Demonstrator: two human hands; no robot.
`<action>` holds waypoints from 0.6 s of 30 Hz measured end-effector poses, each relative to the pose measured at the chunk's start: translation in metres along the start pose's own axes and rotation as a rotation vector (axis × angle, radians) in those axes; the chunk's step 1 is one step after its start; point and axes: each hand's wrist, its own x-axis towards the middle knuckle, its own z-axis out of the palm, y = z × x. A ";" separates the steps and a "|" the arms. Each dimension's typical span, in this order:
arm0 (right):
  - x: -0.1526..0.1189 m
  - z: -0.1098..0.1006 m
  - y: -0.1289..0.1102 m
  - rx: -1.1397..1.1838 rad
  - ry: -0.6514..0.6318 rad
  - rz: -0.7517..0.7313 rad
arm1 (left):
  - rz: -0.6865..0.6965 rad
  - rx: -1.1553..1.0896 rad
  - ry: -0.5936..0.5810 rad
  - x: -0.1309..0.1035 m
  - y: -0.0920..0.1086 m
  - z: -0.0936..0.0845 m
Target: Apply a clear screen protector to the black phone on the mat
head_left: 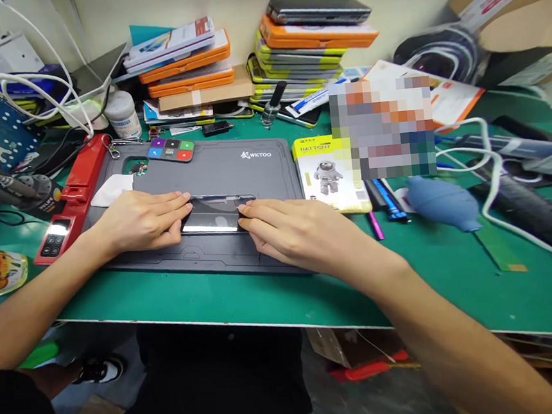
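A smartphone [210, 218] with a dark, shiny screen lies lengthwise on a grey work mat [241, 254] marked WKTOO. My left hand [149, 219] grips its left end, fingers together and pressed on the edge. At the right end, my right hand [297, 231] holds the phone with fingertips on its top side. Both thumbs are mostly hidden. A white cloth [112, 190] lies on the mat just behind my left hand. Near the mat's top left sits a multicoloured block pad [171, 149], beside a cutout with small parts in it.
A red tool holder [80, 179] borders the mat's left side. To the right lie a yellow-and-white battery box [329, 176], a blue air blower [442, 204] and cables. Stacked orange boxes [186, 63] and a white jar [123, 114] stand behind. The green table's front edge [248, 325] is close to me.
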 end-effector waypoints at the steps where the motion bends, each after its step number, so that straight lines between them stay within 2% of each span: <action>1: 0.000 0.000 0.000 -0.008 0.003 -0.007 | 0.000 -0.002 0.002 0.000 0.000 0.000; 5: 0.000 -0.001 -0.001 -0.011 -0.015 -0.004 | -0.020 -0.001 0.001 0.002 0.002 0.000; 11: 0.000 0.000 0.000 -0.025 0.024 -0.020 | -0.025 -0.027 0.040 0.001 0.000 0.001; 14: 0.000 -0.001 0.000 -0.017 0.033 -0.032 | 0.034 0.030 0.087 0.000 0.000 0.002; 18: -0.001 -0.002 -0.001 -0.049 0.024 -0.040 | 0.185 0.228 0.187 0.003 0.001 0.002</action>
